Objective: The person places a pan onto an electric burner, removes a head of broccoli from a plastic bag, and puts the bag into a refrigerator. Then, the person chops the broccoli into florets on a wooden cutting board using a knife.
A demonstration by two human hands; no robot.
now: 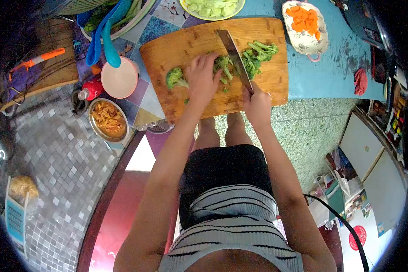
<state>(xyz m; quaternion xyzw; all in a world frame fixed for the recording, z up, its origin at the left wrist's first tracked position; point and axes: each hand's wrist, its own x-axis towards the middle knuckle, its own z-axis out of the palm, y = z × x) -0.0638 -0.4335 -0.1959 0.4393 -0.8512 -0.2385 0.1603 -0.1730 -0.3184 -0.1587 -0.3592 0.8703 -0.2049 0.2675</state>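
Observation:
My right hand (257,105) is wrapped round the handle of a large knife (235,58), its blade standing over the wooden cutting board (167,50). Just left of the blade, my left hand (203,78) rests on the board, fingers bent against a broccoli piece (223,67). Cut broccoli florets (258,53) lie in a pile right of the knife. Another broccoli floret (176,78) sits left of my left hand. Small green bits are scattered near the blade.
Beyond the board stands a bowl of pale green slices (211,8). A dish of orange slices (304,21) is at the right. On the left are a white-pink bowl (119,78), a red bottle (92,89) and a bowl of brownish food (108,119).

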